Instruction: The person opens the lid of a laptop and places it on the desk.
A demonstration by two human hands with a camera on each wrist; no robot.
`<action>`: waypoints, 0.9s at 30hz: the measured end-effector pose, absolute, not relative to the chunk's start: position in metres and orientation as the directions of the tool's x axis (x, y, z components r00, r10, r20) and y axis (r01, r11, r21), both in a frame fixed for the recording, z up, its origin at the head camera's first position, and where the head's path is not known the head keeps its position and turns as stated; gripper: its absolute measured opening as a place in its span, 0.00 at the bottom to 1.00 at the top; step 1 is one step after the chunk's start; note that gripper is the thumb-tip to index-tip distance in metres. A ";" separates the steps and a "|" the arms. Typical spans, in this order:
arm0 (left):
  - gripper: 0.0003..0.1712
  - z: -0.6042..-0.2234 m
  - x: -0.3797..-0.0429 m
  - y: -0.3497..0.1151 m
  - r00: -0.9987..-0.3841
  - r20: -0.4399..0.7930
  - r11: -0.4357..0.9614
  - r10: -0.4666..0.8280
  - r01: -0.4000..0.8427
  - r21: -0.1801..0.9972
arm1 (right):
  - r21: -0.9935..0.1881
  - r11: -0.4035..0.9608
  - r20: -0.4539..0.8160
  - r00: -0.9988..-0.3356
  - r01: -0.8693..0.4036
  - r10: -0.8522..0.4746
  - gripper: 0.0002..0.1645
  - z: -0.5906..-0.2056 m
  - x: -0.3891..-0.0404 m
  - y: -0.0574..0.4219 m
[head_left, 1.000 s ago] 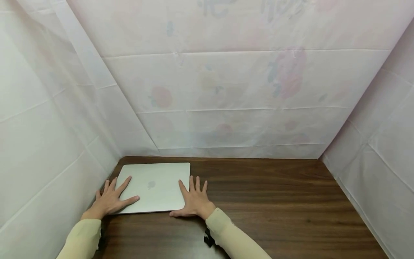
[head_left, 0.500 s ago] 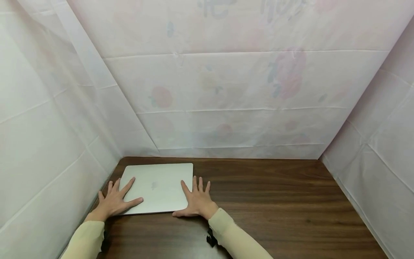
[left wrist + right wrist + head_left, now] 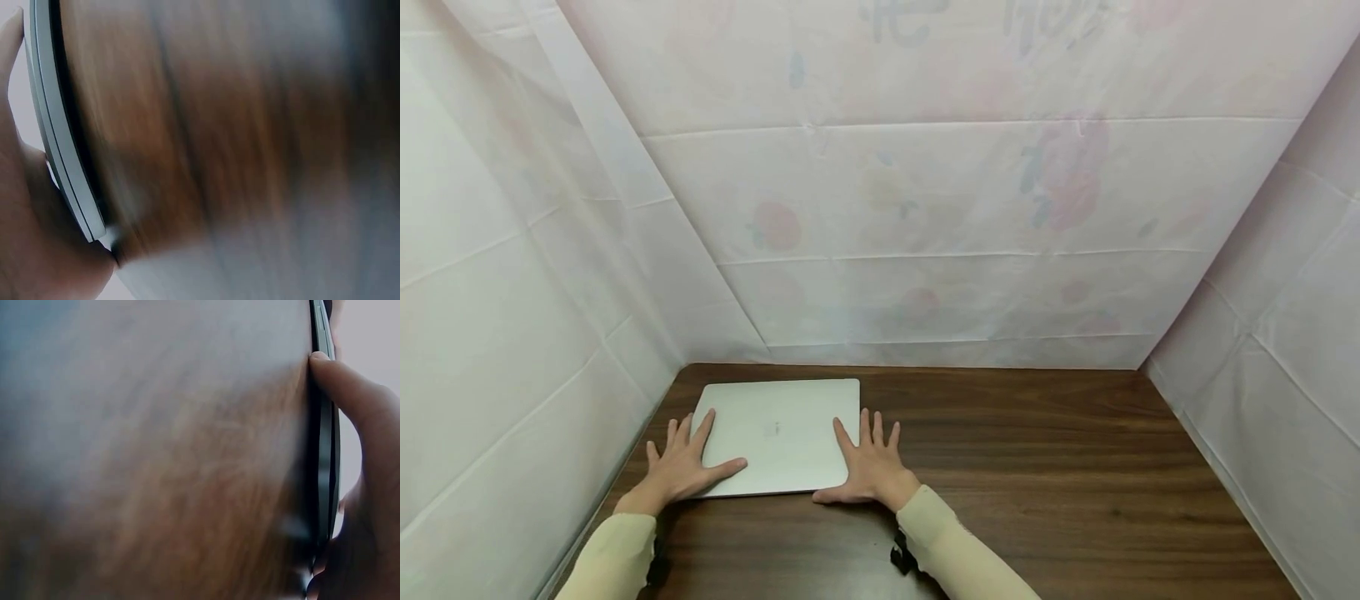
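Laptop [image 3: 782, 437], closed and silver, lay lid upward toward the back left corner of a dark wood-grained table [image 3: 1037, 475]. It looked level, though we could not tell whether its whole underside touched the wood. Pale cloth [image 3: 925, 200] with faint fruit prints hung behind the table, and more pale cloth stood at either side.

We saw the person's left hand [image 3: 681, 468] at the laptop's near left corner, fingers spread wide: thumb and index finger rested on the lid, while the others reached past the left edge. The right hand [image 3: 868, 468] was spread too, at the near right corner, with its index finger on the lid, its thumb along the front edge and its remaining fingers outside the right edge. From the right wrist, we saw that thumb's tip against the laptop's slim side. We made out no pinch in either hand; whether any fingertip reached underneath was hidden from us.

We judged the step in hand to be positioning the laptop on the table, framed between both hands. The wood grain was blurred in both wrist views, so we read little there. To our minds, the next move called for even pressure from both sides, so that the laptop would not swivel out of square.
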State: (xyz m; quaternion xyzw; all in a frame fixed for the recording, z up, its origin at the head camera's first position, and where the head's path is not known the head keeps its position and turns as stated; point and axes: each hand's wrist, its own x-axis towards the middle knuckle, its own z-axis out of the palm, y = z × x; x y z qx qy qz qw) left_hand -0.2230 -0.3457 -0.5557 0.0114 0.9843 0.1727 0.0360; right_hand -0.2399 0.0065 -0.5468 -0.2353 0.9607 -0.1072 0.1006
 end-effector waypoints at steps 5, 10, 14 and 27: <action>0.69 -0.555 -0.224 -0.337 -0.997 -0.062 0.932 0.043 0.018 0.361 | -0.268 0.867 -0.143 -0.872 -0.421 -0.468 0.75 -0.549 -0.240 0.014; 0.69 -0.556 -0.223 -0.329 -0.997 -0.058 0.931 0.051 0.026 0.364 | -0.269 0.866 -0.141 -0.872 -0.422 -0.469 0.74 -0.549 -0.239 0.022; 0.68 -0.557 -0.221 -0.323 -0.997 -0.052 0.932 0.057 0.035 0.360 | -0.265 0.866 -0.140 -0.872 -0.423 -0.469 0.74 -0.549 -0.237 0.028; 0.68 -0.554 -0.217 -0.302 -0.995 -0.046 0.924 0.090 0.066 0.376 | -0.276 0.870 -0.138 -0.879 -0.409 -0.457 0.74 -0.547 -0.233 0.050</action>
